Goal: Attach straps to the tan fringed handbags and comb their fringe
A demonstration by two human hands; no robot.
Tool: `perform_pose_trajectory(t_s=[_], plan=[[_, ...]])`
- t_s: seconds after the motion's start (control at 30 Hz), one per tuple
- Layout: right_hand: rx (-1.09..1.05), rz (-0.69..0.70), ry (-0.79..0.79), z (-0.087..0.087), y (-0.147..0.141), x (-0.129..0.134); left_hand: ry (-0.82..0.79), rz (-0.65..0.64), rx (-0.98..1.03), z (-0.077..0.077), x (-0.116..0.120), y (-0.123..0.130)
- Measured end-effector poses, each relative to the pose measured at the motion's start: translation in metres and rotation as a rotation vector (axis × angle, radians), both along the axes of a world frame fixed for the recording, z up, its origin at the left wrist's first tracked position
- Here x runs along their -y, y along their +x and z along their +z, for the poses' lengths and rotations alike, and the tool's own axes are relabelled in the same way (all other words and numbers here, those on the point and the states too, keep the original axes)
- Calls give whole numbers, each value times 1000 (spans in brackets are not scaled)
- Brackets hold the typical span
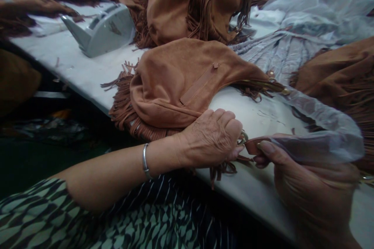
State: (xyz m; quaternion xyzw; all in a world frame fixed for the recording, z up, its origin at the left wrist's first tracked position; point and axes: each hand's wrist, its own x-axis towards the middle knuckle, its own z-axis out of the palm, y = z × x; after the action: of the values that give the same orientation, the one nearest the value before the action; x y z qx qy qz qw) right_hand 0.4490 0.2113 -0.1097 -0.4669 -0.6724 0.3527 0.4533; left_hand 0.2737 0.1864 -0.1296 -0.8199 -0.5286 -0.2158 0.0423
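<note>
A brown suede handbag (172, 74) with fringe and a zipped pocket lies on the white table. My left hand (216, 136) is closed on the bag's near end, by a metal ring (243, 137); its fingertips are mostly hidden. With thumb and fingers my right hand (309, 179) pinches the brown end of the shoulder strap (253, 146), right beside that ring. Clear plastic wrap (339, 128) covers the strap, which loops round to the bag's far end. Whether the strap end passes through the ring I cannot tell.
A grey tape dispenser (108, 29) stands at the back left. Behind it rises another fringed brown bag (175, 7). More fringed suede (336, 74) lies at the right, below plastic sheeting (315, 4). The table's front edge runs diagonally beneath my arms.
</note>
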Motion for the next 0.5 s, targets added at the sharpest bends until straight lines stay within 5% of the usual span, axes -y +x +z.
perform_pose_trajectory(t_s=[0.5], plan=[[-26, -200, 0, -4, -17, 7, 32, -16, 148, -4, -4, -2]])
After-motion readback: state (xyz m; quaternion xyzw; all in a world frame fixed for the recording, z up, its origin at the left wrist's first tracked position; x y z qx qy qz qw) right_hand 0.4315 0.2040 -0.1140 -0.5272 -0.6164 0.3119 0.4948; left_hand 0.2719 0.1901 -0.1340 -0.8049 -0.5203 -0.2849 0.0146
